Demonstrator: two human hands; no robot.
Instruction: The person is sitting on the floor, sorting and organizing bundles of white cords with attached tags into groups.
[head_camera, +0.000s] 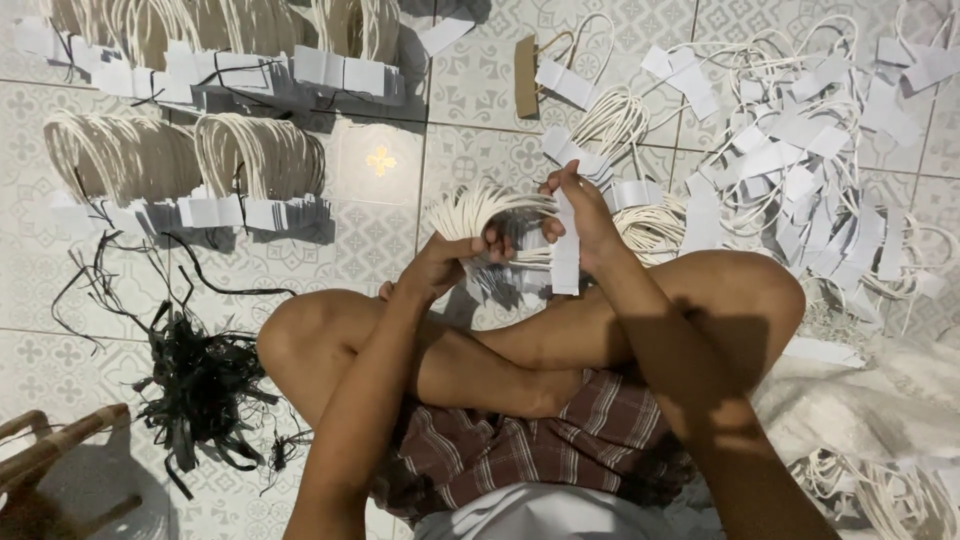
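- The left hand (452, 255) is clenched around a bundle of white cord handles (480, 208), gripping it from below so that the loops fan upward and to the left and stay aligned.
- The right hand (580, 215) grasps the white paper strips (566, 255) at the end of the same bundle, thumb and fingers pinched over them; this appears to keep the strips stacked flush.
- The bundle is held in the air above the person's crossed legs, just over the tiled floor (380, 240), between both hands.
- Finished bundles (262, 165) lie in rows on the floor at upper left, loops upward and paper strips forward, which keeps each set separate.
- A loose heap of cord handles (800, 160) with paper strips lies at the right, within reach of the right hand, unsorted and tangled.
- A pile of black straps (205, 385) lies on the floor at the left, just beside the knee, well apart from the white heap.
- A wooden frame (60, 445) shows at lower left.
- Containers: none visible; all stock rests directly on the floor.
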